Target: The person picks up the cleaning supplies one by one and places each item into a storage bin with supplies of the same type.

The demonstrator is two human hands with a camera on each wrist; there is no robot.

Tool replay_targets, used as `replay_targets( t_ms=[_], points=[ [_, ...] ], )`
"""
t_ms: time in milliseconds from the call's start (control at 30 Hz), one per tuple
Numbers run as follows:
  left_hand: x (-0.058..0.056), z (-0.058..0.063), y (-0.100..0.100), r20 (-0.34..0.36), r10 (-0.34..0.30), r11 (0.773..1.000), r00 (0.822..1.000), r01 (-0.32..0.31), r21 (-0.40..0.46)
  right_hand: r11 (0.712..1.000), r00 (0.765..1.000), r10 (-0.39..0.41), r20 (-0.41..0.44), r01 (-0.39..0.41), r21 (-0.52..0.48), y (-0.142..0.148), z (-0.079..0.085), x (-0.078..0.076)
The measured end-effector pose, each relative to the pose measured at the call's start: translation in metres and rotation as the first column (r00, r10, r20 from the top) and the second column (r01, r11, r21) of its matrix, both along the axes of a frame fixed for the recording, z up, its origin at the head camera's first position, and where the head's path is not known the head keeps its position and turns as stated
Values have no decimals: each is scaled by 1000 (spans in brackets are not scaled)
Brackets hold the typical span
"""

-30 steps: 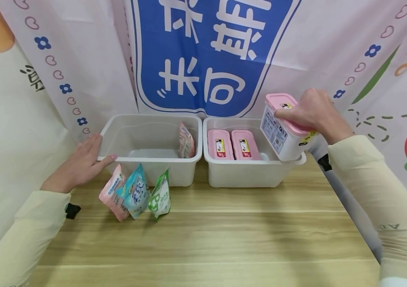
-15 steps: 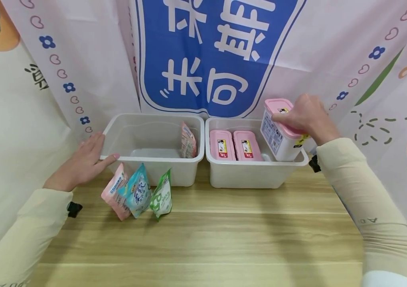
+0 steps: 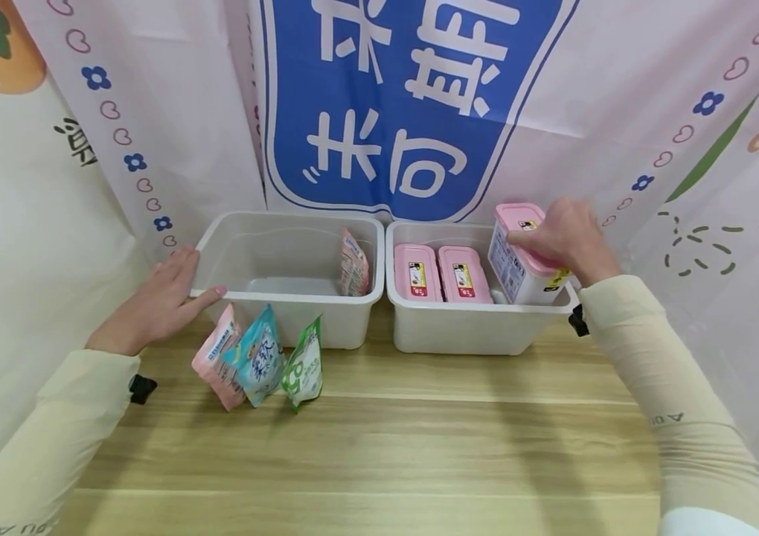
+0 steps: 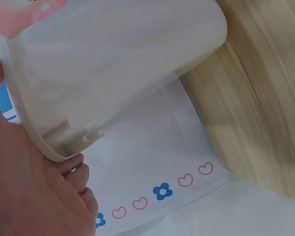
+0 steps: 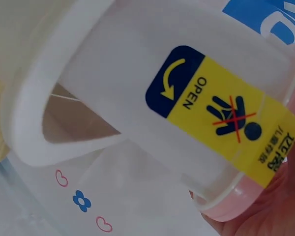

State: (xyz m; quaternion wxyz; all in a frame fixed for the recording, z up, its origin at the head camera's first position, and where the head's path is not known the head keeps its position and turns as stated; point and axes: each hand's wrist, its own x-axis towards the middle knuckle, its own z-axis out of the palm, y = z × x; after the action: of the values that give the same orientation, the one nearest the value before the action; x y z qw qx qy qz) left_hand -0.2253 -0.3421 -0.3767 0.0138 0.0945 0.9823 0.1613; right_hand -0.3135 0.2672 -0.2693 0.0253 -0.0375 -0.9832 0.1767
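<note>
In the head view my right hand (image 3: 563,234) grips the pink lid of a white tub (image 5: 123,59), thumb on the near side. The tub is tilted, its lower part inside the right bin (image 3: 460,327). To its left, two more pink-lidded tubs, one nearer (image 3: 463,275) and one further left (image 3: 417,272), stand side by side in that bin. My left hand (image 3: 152,301) rests at the left corner of the left bin (image 3: 299,324), fingers extended along its side and thumb over the front rim. That bin holds a pink pouch (image 3: 354,266) at its right end.
In front of the left bin, a pink pouch (image 3: 219,361), a blue pouch (image 3: 261,357) and a green-and-white pouch (image 3: 303,365) stand on the wooden table (image 3: 366,447). A printed cloth (image 3: 185,112) hangs close behind both bins.
The right hand has lowered the tub further into the right bin and slightly left. My left hand keeps its place on the left bin; the view has shifted slightly.
</note>
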Motion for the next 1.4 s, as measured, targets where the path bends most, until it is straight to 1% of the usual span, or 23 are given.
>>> replay_targets(
  t_ms=[133,433,633,800,1067,1400],
  points=[
    [-1,0,1,-7,-3,1000,1000,3,0,1000,1000,9,-1,-9,-22,2,-10,0],
    [-2,2,3,-8,-10,1000,1000,10,4,1000,1000,13,-5,-13,4,4,-28,0],
    [0,3,2,-13,-8,1000,1000,8,5,1000,1000,-8,-6,8,16,2,-39,-2],
    [0,3,2,-13,-7,1000,1000,7,6,1000,1000,-12,11,12,1,1,-46,-1],
    [0,2,2,-27,-4,1000,1000,5,15,999,1000,15,9,-15,32,-2,-57,-3],
    [2,3,2,-21,2,1000,1000,-1,26,999,1000,30,2,-30,24,-6,-68,-6]
  ],
)
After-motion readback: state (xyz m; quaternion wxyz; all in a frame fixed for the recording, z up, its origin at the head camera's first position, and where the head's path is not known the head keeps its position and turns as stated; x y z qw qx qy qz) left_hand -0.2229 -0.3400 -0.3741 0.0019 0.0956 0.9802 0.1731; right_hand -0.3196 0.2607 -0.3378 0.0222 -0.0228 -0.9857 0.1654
